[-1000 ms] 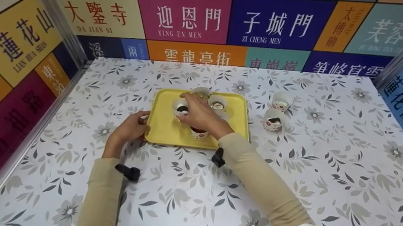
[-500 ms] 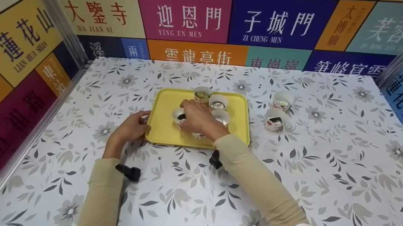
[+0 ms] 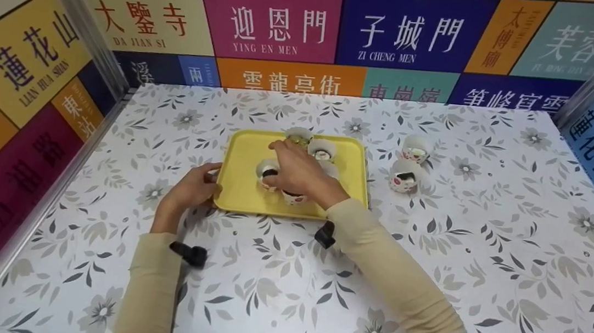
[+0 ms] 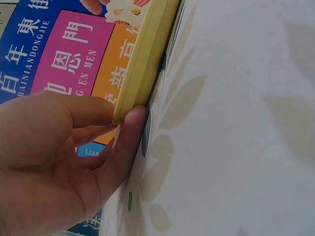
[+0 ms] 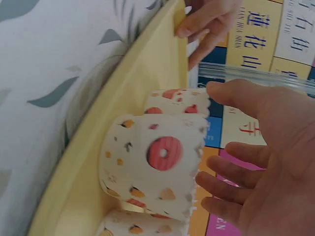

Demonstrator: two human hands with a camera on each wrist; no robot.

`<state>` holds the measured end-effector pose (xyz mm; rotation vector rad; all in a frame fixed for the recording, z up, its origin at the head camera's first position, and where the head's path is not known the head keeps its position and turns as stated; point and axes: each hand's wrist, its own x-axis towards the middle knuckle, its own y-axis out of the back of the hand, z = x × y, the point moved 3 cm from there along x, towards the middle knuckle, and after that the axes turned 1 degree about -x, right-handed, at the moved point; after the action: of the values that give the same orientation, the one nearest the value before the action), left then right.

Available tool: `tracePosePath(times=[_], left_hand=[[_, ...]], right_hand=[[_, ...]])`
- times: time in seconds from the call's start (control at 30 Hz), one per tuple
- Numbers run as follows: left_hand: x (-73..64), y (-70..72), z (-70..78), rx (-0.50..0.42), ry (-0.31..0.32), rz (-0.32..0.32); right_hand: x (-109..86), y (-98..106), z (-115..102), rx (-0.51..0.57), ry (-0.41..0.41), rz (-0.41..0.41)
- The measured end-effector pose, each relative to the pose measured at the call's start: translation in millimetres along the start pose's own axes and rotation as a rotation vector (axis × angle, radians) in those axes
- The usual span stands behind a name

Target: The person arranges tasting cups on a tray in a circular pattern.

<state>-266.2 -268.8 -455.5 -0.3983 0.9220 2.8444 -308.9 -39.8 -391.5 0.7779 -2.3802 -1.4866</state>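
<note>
Right hand (image 3: 302, 172) spread above cups (image 5: 147, 160); left hand (image 3: 194, 186) pinches yellow tray (image 3: 243, 150).

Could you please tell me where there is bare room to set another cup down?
The yellow tray is bare along its left side, between the left hand and the clustered cups. The table is bare between the two sleeves, and right of the two cups off the tray. It is crowded mid-tray, around the right hand.

Pink wall panel (image 3: 270, 25): “YING EN MEN”; dark-blue panel (image 3: 416, 33): “ZI CHENG MEN”.
</note>
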Motion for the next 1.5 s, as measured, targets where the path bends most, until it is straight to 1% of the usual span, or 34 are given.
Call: tracePosePath(times=[0.13, 0.23, 0.4, 0.53, 0.67, 0.9, 1.07, 1.2, 1.33, 1.5], left_hand=[[-0.1, 0.0, -0.3, -0.011, -0.004, -0.002], [-0.6, -0.6, -1.5, -0.029, -0.004, -0.006], [-2.1, -1.1, -2.7, -0.027, -0.001, 0.000], [-2.6, -0.5, -3.6, -0.032, 0.008, 0.009], [-2.6, -0.8, -4.5, -0.022, 0.003, 0.015], [-2.1, 0.1, -3.6, 0.027, 0.006, 0.026], [-1.8, 0.4, -1.2, 0.024, 0.017, 0.024], [-1.4, -1.2, -0.2, 0.001, 0.012, 0.011], [-1.5, -2.5, 0.6, -0.028, 0.011, 0.000], [-0.3, -3.0, 1.0, 0.001, 0.030, 0.014]], right_hand=[[-10.9, 16, 4, 0.057, 0.011, 0.078], [-20.8, 28, 9, 0.099, 0.023, 0.162], [-38.2, 45, 24, 0.188, 0.005, 0.292], [-51.2, 57, 39, 0.241, -0.007, 0.361], [-63.6, 66, 56, 0.259, -0.021, 0.431], [-82.2, 81, 89, 0.283, -0.077, 0.541], [-91.0, 88, 111, 0.267, -0.121, 0.583], [-99.0, 92, 128, 0.288, -0.158, 0.595], [-106.4, 92, 144, 0.316, -0.195, 0.589], [-113.6, 85, 168, 0.348, -0.260, 0.541]])
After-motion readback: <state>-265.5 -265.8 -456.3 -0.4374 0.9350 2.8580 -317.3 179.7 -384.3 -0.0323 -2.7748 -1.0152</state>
